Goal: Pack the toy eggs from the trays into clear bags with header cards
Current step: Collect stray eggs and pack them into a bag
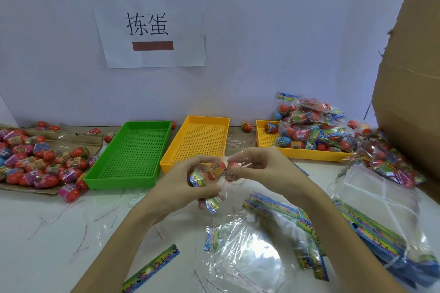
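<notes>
Both hands meet above the table's middle. My left hand (188,181) grips a clear bag with a colourful header card (210,204), and a red toy egg (215,170) shows through the film. My right hand (252,166) pinches a second red egg (232,169) at the bag's mouth. A heap of loose wrapped eggs (40,162) lies on cardboard at the left. The green tray (133,152) and the middle yellow tray (197,140) hold nothing.
A second yellow tray (295,152) at the right holds filled bags, with more piled beside it. Empty clear bags (250,250) and stacked header-card bags (371,228) lie in front. A cardboard box (409,78) stands at the right. Thin plastic strips litter the table.
</notes>
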